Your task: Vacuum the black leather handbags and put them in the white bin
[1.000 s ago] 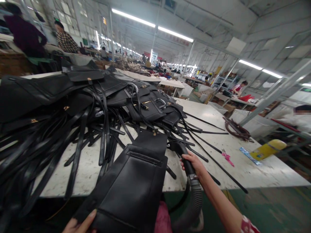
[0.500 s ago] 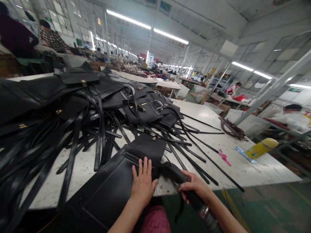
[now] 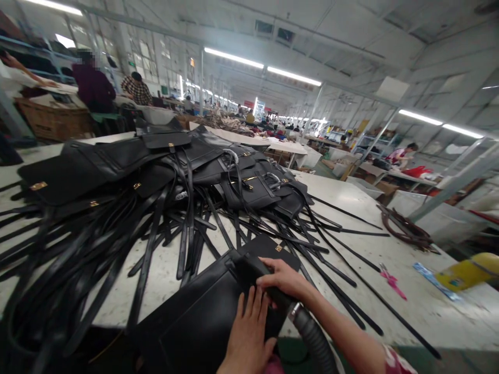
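A black leather bag piece (image 3: 202,311) lies at the table's near edge, its flap with a gold clasp (image 3: 278,248) spread toward the back. My left hand (image 3: 251,324) rests flat on it, fingers stretched out. My right hand (image 3: 278,280) is wrapped round a black hand tool (image 3: 249,267) with a ribbed hose (image 3: 314,332). The tool's nozzle lies over the upper part of the bag piece, just beyond my left fingertips. Behind them is a heap of black bags (image 3: 249,189) with long loose straps (image 3: 150,249).
On the table's right are pink scissors (image 3: 392,281), a blue-and-white packet (image 3: 436,280), a yellow cylinder (image 3: 468,272) and a coil of brown straps (image 3: 405,226). People work at other tables behind, one in a checked shirt (image 3: 136,89).
My right hand has brought the tool from beside the bag piece to over its upper part. My left hand still lies flat on the piece. The view has turned left.
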A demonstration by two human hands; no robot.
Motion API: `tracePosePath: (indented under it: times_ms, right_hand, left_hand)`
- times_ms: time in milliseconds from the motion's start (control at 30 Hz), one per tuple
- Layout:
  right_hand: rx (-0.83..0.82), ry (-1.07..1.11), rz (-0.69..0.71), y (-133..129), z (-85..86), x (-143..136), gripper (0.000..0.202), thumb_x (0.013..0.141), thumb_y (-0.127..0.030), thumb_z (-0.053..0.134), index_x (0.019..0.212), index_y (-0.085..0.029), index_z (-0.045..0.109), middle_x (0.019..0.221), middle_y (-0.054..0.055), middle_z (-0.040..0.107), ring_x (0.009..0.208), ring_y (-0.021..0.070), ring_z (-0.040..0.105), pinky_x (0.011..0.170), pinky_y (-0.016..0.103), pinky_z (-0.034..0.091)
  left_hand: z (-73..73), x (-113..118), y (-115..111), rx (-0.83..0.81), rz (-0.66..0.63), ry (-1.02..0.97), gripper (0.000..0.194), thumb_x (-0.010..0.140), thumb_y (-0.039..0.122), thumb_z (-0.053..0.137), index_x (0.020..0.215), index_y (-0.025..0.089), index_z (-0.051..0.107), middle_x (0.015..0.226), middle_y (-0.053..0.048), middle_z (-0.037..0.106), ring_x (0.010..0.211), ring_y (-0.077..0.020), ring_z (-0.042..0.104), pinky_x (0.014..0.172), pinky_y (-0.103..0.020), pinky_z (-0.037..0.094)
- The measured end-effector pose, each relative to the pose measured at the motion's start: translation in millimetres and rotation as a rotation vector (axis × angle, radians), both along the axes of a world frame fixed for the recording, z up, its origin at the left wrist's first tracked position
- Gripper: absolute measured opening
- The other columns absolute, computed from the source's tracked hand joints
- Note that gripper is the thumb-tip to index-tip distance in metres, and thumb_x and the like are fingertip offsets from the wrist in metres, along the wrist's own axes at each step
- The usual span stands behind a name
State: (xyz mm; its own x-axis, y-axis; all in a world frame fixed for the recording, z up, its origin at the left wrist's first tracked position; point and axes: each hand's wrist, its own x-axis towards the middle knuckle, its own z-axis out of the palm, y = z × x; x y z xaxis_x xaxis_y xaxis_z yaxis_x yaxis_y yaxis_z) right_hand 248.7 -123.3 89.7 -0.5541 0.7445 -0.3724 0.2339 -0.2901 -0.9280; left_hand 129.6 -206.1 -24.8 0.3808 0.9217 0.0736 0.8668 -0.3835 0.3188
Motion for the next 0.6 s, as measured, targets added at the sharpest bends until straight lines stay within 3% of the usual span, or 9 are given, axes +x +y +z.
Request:
tracePosePath:
  times_ms: [133, 267, 400, 500, 533, 600]
  right_hand:
    - [-0.040, -0.108, 0.028, 42, -5.9, -40, 0.030, 0.063, -0.020, 0.060, 0.091, -0.014, 0.056, 0.052, -0.002, 0.056, 0.038, 0.0101, 0.052, 0.038, 0.017, 0.043]
    - [0.010, -0.139, -0.058, 74, -10.8, -67, 0.035, 0.065, -0.024, 0.057, 0.097, -0.015, 0.051, 0.052, -0.002, 0.054, 0.040, 0.0123, 0.054, 0.037, 0.020, 0.044]
    - [0.153, -0.127, -0.152, 59, -3.2, -63, 0.049, 0.064, -0.028, 0.056, 0.111, -0.020, 0.046, 0.054, -0.005, 0.052, 0.041, 0.0126, 0.052, 0.037, 0.023, 0.045]
    - [0.227, -0.103, -0.068, 26, -18.2, -67, 0.057, 0.063, -0.033, 0.055, 0.119, -0.027, 0.045, 0.048, -0.003, 0.052, 0.035, 0.0170, 0.050, 0.034, 0.029, 0.041]
    - [0.433, -0.061, -0.090, 18, -30.9, -76, 0.055, 0.062, -0.036, 0.056, 0.116, -0.033, 0.048, 0.052, 0.001, 0.055, 0.039, 0.0192, 0.053, 0.035, 0.031, 0.041]
    - [0.517, 0.062, 0.018, 5, -61.6, -111, 0.054, 0.055, -0.037, 0.061, 0.108, -0.046, 0.052, 0.067, 0.005, 0.062, 0.061, 0.0286, 0.061, 0.045, 0.040, 0.045]
  left_hand:
    - [-5.5, -4, -3, -0.009, -0.032, -0.038, 0.078, 0.073, 0.050, 0.048, 0.137, 0.017, 0.019, 0.145, -0.010, 0.012, 0.132, -0.0292, 0.001, 0.107, -0.052, 0.009]
    - [-3.3, -11, 3, -0.045, -0.104, -0.103, 0.078, 0.071, 0.046, 0.052, 0.136, 0.018, 0.021, 0.144, -0.011, 0.013, 0.132, -0.0314, 0.006, 0.105, -0.055, 0.013]
    - [-7.1, -29, 7, 0.018, -0.124, -0.232, 0.063, 0.073, 0.035, 0.052, 0.132, 0.021, 0.032, 0.140, -0.009, 0.030, 0.128, -0.0270, 0.025, 0.103, -0.049, 0.027]
    - [-10.6, -51, 3, 0.111, 0.035, -0.278, 0.049, 0.073, 0.027, 0.052, 0.121, 0.020, 0.047, 0.129, -0.011, 0.046, 0.119, -0.0255, 0.040, 0.098, -0.046, 0.037]
    - [-11.8, -60, 3, 0.150, 0.160, -0.266, 0.050, 0.072, 0.027, 0.052, 0.121, 0.019, 0.047, 0.130, -0.012, 0.045, 0.119, -0.0277, 0.039, 0.098, -0.049, 0.036]
    - [-15.9, -81, 8, 0.191, 0.403, -0.188, 0.059, 0.072, 0.026, 0.052, 0.129, 0.019, 0.038, 0.136, -0.013, 0.036, 0.123, -0.0334, 0.031, 0.098, -0.059, 0.028]
